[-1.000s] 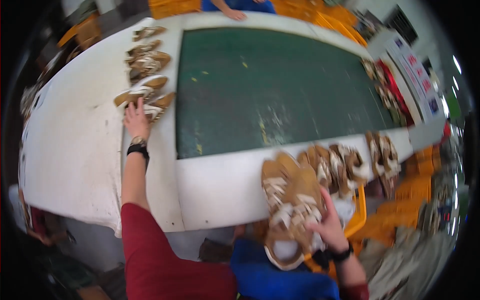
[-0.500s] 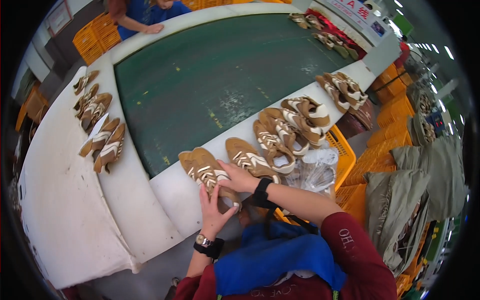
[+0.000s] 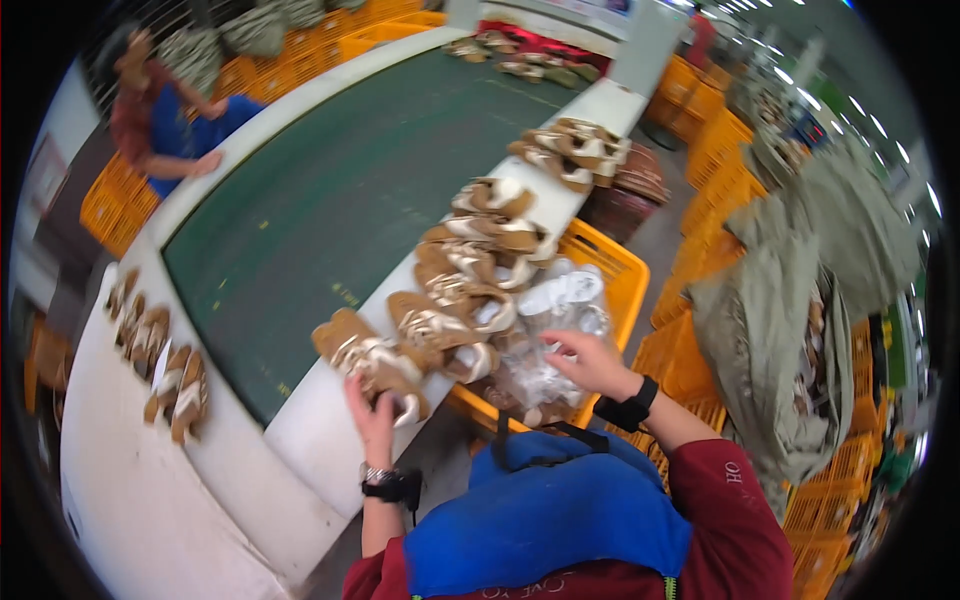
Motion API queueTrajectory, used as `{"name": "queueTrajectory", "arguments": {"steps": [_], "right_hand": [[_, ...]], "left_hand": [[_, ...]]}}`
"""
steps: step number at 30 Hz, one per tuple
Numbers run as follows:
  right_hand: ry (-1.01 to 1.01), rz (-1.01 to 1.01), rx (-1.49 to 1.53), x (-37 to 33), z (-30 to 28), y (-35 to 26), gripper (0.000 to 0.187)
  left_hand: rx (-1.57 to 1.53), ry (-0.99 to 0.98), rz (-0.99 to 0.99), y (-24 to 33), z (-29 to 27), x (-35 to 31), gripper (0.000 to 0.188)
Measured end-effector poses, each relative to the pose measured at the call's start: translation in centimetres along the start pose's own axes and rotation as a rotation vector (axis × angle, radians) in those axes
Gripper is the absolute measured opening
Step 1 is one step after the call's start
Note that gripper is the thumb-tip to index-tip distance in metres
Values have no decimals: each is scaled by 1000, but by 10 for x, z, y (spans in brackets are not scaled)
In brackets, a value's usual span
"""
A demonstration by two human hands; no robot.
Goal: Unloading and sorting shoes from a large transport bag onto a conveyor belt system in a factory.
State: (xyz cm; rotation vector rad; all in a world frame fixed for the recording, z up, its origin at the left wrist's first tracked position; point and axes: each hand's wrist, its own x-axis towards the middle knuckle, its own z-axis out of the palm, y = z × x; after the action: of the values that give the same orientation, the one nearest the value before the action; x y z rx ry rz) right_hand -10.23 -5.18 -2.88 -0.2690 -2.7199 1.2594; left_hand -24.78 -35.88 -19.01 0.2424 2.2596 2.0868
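Note:
My left hand [image 3: 374, 418] grips the near side of a tan shoe with white stripes [image 3: 372, 362] at the near end of the white ledge, thumb toward its heel. My right hand [image 3: 592, 364] hovers over a yellow crate [image 3: 622, 285], fingers apart, nothing seen in them. Clear plastic pieces [image 3: 530, 372], perhaps shoe inserts, and white sole-shaped ones [image 3: 562, 292] fill that crate. Just right of the held shoe lies another tan shoe [image 3: 432, 328]. Several more shoes [image 3: 478, 235] line the ledge beyond.
A green conveyor belt [image 3: 330, 210] runs beyond the white ledge [image 3: 305, 425]. More tan shoes [image 3: 178, 385] lie on the left-hand table [image 3: 130, 470]. Across the belt a person in a blue apron [image 3: 165, 130] rests a hand on the edge. Grey-green sacks [image 3: 770, 300] and yellow crates stand right.
My right hand has left the shoe and moved right, over the crate of plastic pieces. My left hand stays on the shoe. The view has turned to the right.

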Motion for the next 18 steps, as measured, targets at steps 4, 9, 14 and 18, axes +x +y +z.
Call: {"name": "queueTrajectory", "arguments": {"steps": [4,9,14,18], "right_hand": [[379,171,-132,-63,-92,47,29],[873,329,-282,-187,-202,120,24],[1272,612,-646,-324,-299,191,21],[654,986,-579,-363,-285,230,30]], "left_hand": [[-41,182,-8,2,-20,-5,39],[669,435,390,-22,-69,-4,32],[300,82,-198,-50,-75,20,43],[790,319,29,27,-26,24,43]]}}
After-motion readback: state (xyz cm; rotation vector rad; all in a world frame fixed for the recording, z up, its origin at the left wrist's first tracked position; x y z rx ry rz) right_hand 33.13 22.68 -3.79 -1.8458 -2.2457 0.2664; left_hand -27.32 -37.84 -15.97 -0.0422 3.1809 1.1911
